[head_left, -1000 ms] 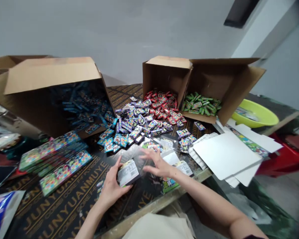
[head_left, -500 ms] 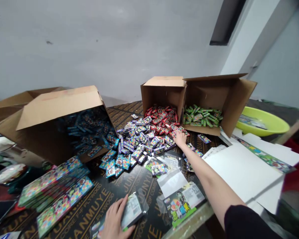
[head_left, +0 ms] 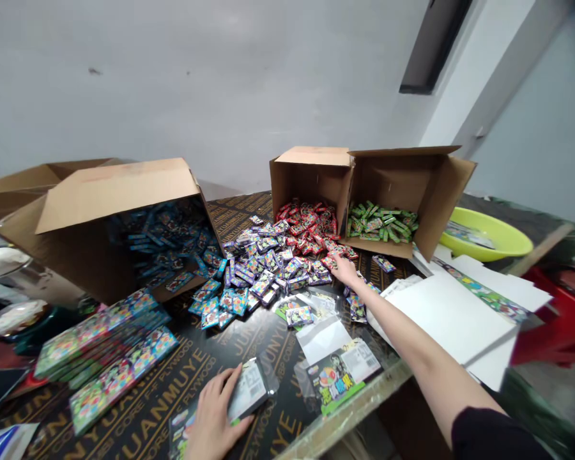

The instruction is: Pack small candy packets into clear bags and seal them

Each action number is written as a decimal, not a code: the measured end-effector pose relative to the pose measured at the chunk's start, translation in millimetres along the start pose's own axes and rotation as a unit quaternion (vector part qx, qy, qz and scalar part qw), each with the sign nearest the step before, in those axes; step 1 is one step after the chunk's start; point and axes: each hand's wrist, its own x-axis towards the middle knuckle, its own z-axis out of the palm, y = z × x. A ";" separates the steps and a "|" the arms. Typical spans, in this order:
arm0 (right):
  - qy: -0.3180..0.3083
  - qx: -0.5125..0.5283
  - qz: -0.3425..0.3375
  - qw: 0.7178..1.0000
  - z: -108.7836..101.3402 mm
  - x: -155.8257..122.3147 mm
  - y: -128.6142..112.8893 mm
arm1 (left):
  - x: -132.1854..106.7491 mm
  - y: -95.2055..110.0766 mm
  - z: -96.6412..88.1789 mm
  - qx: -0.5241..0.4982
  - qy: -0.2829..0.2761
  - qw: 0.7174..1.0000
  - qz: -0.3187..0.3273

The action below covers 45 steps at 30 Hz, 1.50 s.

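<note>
your left hand (head_left: 215, 414) rests half-open on a clear-wrapped packet (head_left: 250, 388); your right hand (head_left: 345, 268) touches red packs (head_left: 311, 220), its grip unclear. purple packs (head_left: 268, 255) heap between that packet and the open carton (head_left: 311, 180).

Purple is being flashed by the centre packets (head_left: 267, 260), red by the pile (head_left: 311, 220) just above right, green by the sticks (head_left: 384, 222) further right. Now blue is being shown by the left-hand heap (head_left: 163, 241)! Gold lettering is being carried by the black tabletop (head_left: 146, 414) along the bottom, lime yellow by the bowl (head_left: 504, 237) at right, and plain white by the card sheets (head_left: 448, 313) below it.
</note>
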 end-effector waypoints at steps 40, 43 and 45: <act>-0.186 0.222 -0.398 0.871 60.3 -194.8 -109.9 | 0.2 29.6 -36.2 -0.030 -0.006 0.998 0.048; -0.187 0.233 -0.395 0.869 54.0 -192.4 -112.7 | 3.0 30.7 -41.7 -0.040 0.006 0.998 0.046; -0.168 0.227 -0.403 0.871 50.1 -191.6 -115.3 | 4.9 32.2 -43.1 -0.045 0.016 0.998 0.038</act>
